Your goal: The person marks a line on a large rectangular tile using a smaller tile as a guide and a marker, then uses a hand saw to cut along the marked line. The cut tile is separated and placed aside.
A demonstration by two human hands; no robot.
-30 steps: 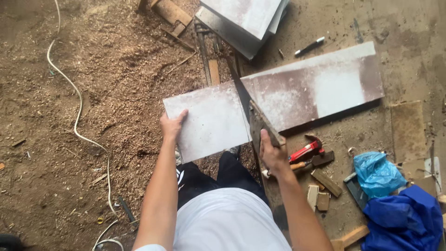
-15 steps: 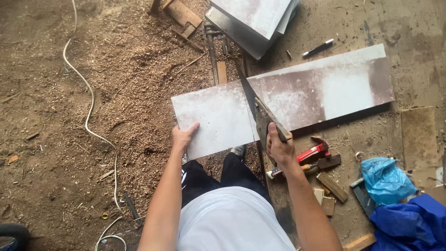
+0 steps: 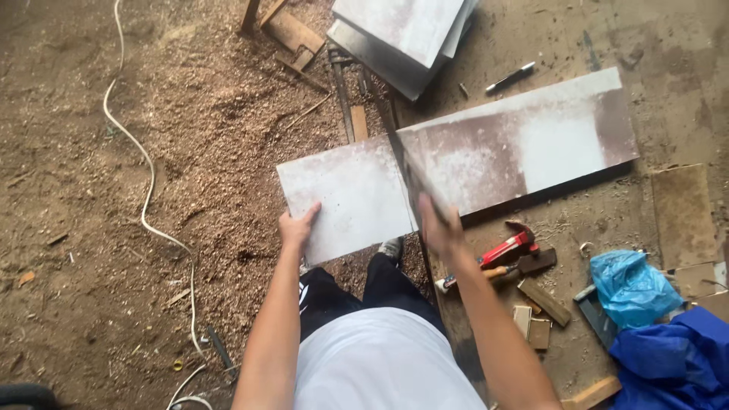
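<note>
Left hand fingers clamp near edge of board (stiff, dusty, probably slippery); right hand closed round handsaw handle.

The right hand is smeared by motion blur, and so is the thin dark saw blade it grips, so teeth and handle cannot be made out. The blue cloth bundle at the near right is cut off by the picture's edge. The stack of grey boards runs out past the far edge.
</note>
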